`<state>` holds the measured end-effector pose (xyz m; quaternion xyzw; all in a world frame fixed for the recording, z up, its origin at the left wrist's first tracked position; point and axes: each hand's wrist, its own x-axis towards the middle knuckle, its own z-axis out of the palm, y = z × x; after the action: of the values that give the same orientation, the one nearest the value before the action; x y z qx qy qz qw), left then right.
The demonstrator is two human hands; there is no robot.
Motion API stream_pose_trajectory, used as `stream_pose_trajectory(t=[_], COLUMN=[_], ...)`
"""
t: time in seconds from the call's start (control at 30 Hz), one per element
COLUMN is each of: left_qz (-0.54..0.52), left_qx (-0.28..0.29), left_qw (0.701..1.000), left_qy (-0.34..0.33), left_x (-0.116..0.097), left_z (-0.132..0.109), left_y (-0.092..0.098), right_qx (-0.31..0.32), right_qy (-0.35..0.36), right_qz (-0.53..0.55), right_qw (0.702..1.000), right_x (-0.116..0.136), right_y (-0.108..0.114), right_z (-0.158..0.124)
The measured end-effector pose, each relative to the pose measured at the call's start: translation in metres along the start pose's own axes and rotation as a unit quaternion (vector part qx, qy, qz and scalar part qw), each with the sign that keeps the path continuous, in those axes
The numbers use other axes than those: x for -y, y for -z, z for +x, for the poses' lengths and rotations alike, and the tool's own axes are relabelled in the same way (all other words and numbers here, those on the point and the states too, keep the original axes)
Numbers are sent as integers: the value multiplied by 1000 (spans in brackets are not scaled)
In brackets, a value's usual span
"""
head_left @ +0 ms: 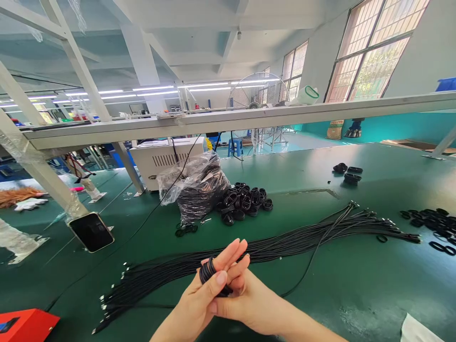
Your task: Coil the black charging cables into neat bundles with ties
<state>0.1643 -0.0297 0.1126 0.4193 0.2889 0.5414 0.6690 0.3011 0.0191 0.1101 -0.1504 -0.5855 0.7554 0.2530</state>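
Observation:
Low in the middle, my two hands are pressed together over the green table. Several loops of a thin black cable (207,271) are wound round the fingers of my left hand (199,297), with its thumb lying against them. My right hand (249,299) closes round the lower part of the same coil, which its fingers partly hide. A length of black cable runs out on each side of the hands. Just behind them, a long bundle of black cables (285,244) with silvery connector ends lies across the table.
Beyond the bundle, a heap of coiled black cables (245,199) sits beside a plastic-wrapped bag (203,190). Black rings (434,223) lie at the right. A phone (91,232) leans against a post at left, near a red box (28,325). A shelf beam (231,118) crosses above.

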Motion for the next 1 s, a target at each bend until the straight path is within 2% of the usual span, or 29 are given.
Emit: stream_pose_trajectory(t=[0.17,0.33,0.53,0.67,0.8,0.9,1.0], left_qz=[2,4,-12,-20,-2,20,53], left_qx=[-49,-18,7,-5,-35,-52,-61], left_qw=[999,1000,1000,1000,999,998,996], left_qy=[6,24,19,22,34,33,40], left_x=[-4,-10,-12,-13,-15,-17,-23], left_z=[4,6,4,4,5,6,5], left_y=[-9,-5,-2,-6,-8,-7,-6], right_qx=[30,64,51,32,-7,-48,-106], right_qy=[-5,-17,12,28,26,33,57], right_qz=[38,18,-12,-23,-73,-160,-264], right_qw=[999,998,999,999,997,985,957], right_x=[1,7,12,12,12,23,38], right_y=[0,6,5,2,8,21,44], right_z=[0,-2,-6,-7,-4,-6,-13])
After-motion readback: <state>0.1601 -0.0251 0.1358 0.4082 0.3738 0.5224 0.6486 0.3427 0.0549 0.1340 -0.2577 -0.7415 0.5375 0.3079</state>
